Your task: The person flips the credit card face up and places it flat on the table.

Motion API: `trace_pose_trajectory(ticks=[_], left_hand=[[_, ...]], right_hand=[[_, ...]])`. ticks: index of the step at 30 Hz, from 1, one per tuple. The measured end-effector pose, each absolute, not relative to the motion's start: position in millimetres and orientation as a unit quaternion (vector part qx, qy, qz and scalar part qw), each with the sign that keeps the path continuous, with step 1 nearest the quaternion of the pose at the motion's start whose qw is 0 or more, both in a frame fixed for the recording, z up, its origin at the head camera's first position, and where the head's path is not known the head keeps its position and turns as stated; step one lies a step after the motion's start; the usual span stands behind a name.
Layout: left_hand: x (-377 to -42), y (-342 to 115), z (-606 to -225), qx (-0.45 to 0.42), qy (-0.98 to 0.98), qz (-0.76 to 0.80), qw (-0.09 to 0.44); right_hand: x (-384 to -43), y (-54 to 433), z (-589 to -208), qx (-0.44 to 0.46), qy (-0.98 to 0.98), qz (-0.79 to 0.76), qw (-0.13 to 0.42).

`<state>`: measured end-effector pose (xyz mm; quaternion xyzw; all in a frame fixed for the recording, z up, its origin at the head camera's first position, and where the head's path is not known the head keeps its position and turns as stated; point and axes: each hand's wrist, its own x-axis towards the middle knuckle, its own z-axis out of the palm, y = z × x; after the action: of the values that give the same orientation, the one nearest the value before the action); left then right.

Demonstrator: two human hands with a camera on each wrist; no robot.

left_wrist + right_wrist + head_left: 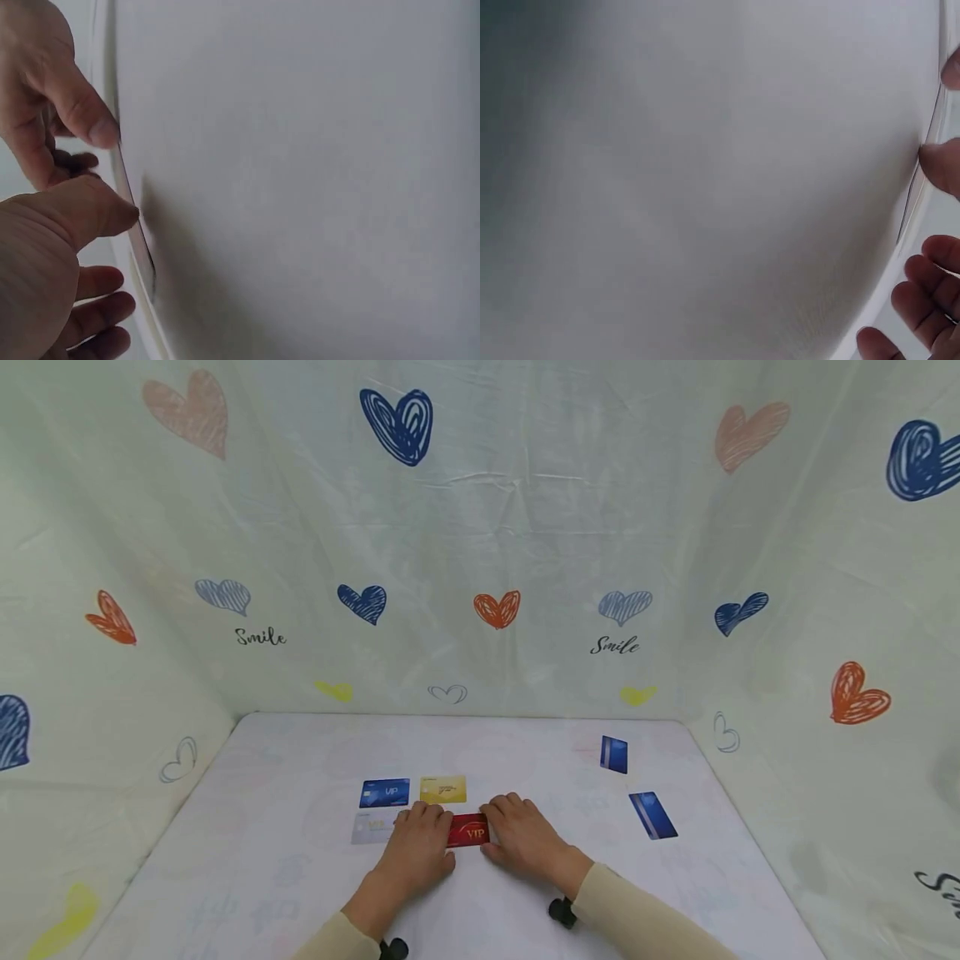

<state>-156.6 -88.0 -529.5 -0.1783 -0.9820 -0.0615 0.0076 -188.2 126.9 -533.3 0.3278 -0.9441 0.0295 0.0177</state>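
A red VIP card [468, 832] lies on the white table between both hands. My left hand [422, 843] holds its left end, covering part of it, with the thumb at the near edge and the fingers over the far side. At the right end my right hand [525, 842] holds the card, index fingertip by the far corner and thumb by the near one. In the left wrist view the left thumb [112, 214] meets the card's thin edge [142, 244]. The right wrist view shows the right thumb [939, 163] against that same edge.
A blue VIP card [385, 792] and a gold card [442, 789] lie just beyond the hands. Beside the left hand is a pale silver card [371, 828], partly covered. Two blue cards, one farther back [614, 754] and one nearer [653, 815], lie tilted to the right.
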Motion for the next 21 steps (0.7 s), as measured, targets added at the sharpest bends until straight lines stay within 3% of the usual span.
trace_pose_trajectory(ticks=[7,12,21], left_hand=[[-134,-69,-521,-0.222,-0.971,-0.057,-0.063],[-130,-67,-521,-0.210,-0.968,-0.074,-0.114],[-133,-83,-523,-0.188,-0.969,-0.091,-0.132]], right_hand=[[-166,134,-530,0.378,-0.926,-0.005,0.020],[-159,132,-529,0.382,-0.924,-0.008,-0.019],[-160,114,-529,0.373,-0.926,-0.026,-0.045]])
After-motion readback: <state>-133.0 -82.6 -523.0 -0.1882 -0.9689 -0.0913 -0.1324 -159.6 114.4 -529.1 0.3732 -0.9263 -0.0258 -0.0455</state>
